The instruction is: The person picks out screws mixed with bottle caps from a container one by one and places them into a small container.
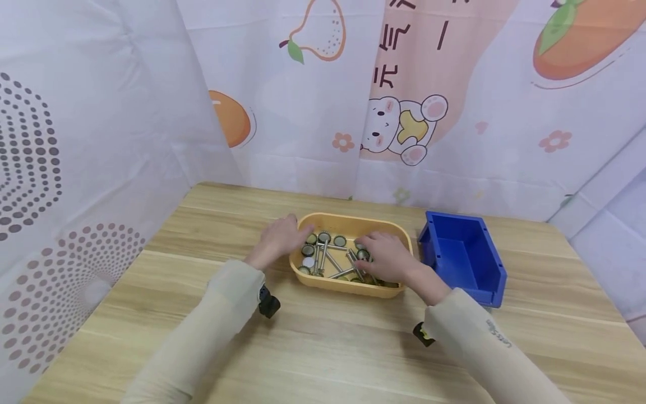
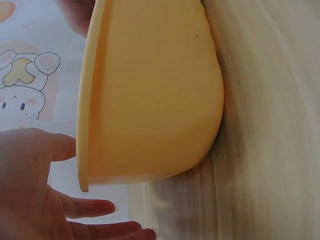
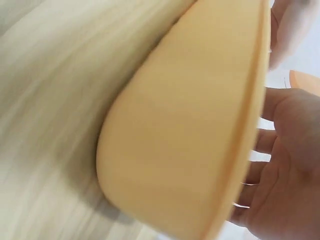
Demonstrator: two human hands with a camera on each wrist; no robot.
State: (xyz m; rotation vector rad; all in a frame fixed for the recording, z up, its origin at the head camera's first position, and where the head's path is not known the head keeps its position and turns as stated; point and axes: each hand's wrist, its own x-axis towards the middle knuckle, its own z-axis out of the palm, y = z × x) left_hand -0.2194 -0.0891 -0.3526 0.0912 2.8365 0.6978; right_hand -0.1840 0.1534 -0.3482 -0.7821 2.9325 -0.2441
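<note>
Yellow tray [image 1: 348, 287] stands near the bench's [image 1: 333, 353] far edge, bearing metal rods [image 1: 324, 255] and bottle caps [image 1: 340, 241]. Left hand [image 1: 280, 237], fingers spread, has its thumb over the left rim, presumably for steadying; right hand [image 1: 387, 257] reaches inside, fingertips hidden, grip undeterminable.

Bright, diffuse light fills the head view, leaving a pale sheen on the tabletop [image 1: 343, 348]. The left wrist view looks dimmer; blur softens the yellow tray [image 3: 170, 125] in the right wrist view.
</note>
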